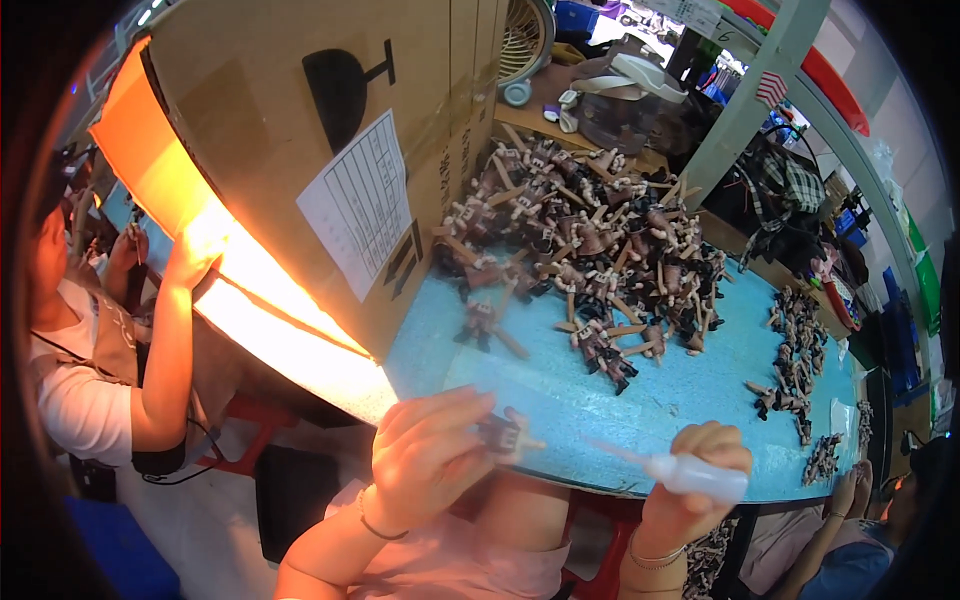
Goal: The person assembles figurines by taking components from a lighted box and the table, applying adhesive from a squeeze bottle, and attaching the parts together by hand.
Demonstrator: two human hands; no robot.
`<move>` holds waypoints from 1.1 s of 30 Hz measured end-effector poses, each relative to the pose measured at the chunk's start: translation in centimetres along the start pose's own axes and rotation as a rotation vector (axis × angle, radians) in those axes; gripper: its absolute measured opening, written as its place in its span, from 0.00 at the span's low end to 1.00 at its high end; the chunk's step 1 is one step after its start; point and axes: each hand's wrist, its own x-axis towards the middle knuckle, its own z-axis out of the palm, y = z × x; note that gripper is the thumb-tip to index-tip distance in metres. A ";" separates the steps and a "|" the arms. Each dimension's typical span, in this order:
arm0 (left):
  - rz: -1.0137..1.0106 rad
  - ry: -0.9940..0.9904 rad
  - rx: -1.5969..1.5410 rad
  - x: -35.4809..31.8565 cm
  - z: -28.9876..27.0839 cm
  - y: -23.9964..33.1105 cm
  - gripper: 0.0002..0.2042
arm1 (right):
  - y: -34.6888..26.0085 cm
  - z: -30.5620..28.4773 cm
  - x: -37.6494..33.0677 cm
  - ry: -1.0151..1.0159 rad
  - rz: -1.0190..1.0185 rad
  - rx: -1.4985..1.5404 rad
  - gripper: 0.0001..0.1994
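Note:
Near the table's front edge, my left hand (428, 455) is closed on a small figurine (505, 436), blurred by motion, its pale parts pointing right. My right hand (695, 470), a little to the right, grips a white squeeze bottle (700, 478) whose thin nozzle points left toward the figurine without touching it. Beyond my hands a big pile of figurines (600, 240), brown, black and cream with flat tan pieces, lies on the blue tabletop (460, 350). One blurred figurine (490, 320) lies at the pile's near left side.
A tall cardboard box (270, 110) with a paper sheet stands at the left, brightly lit behind. More figurines (795, 350) lie at the right. A fan (525, 40) and a grey post (745, 100) stand behind. Co-workers sit at the left (110, 370) and lower right (850, 540).

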 end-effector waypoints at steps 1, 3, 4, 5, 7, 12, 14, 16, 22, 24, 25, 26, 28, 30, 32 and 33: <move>-0.007 -0.004 0.003 -0.1 -0.1 0.0 0.18 | -0.1 -0.1 0.0 -0.002 0.008 0.001 0.26; 0.044 0.032 0.059 -0.2 -0.1 0.0 0.19 | -0.2 -0.4 0.1 -0.221 -0.364 -0.068 0.24; 0.042 0.029 0.056 -0.2 -0.2 0.0 0.19 | -1.5 -0.1 -0.3 -0.224 -0.324 -0.168 0.23; 0.055 0.035 0.075 0.0 -0.2 0.1 0.19 | -2.0 0.2 -0.8 -0.223 -0.321 -0.171 0.23; 0.064 0.035 0.101 -0.2 -0.4 0.0 0.19 | -2.3 0.8 -1.7 -0.111 -0.301 -0.245 0.23; 0.071 0.043 0.089 -0.2 -0.3 0.1 0.19 | -2.7 1.5 -1.6 -0.065 -0.208 -0.298 0.24; 0.049 -0.003 0.076 -0.6 -0.7 0.3 0.20 | -2.5 1.3 -1.7 -0.105 -0.229 -0.284 0.24; 0.028 -0.049 0.061 -0.7 -0.9 0.4 0.21 | -2.4 1.2 -1.6 -0.111 -0.239 -0.289 0.25; 0.058 0.009 0.079 -0.4 -0.4 0.3 0.20 | -2.7 0.9 -1.4 -0.178 -0.261 -0.327 0.26; 0.059 0.006 0.078 -0.3 -0.3 0.4 0.21 | -2.8 0.6 -1.3 -0.184 -0.265 -0.342 0.26; 0.059 0.003 0.078 -0.4 -0.3 0.4 0.21 | -2.7 0.6 -1.3 -0.193 -0.268 -0.329 0.26; 0.061 0.002 0.081 -0.4 -0.3 0.3 0.21 | -2.7 0.5 -1.3 -0.203 -0.271 -0.317 0.26; 0.065 -0.002 0.085 -0.5 -0.3 0.3 0.21 | -2.5 0.5 -1.5 -0.179 -0.261 -0.309 0.26; 0.064 -0.001 0.086 -0.6 -0.3 0.3 0.22 | -2.5 0.4 -1.6 -0.155 -0.253 -0.302 0.26; 0.063 -0.002 0.087 -0.7 -0.3 0.2 0.22 | -2.5 0.4 -1.6 -0.154 -0.209 -0.252 0.27; 0.062 -0.001 0.087 -0.7 -0.2 0.2 0.22 | -2.5 0.4 -1.6 -0.153 -0.207 -0.252 0.27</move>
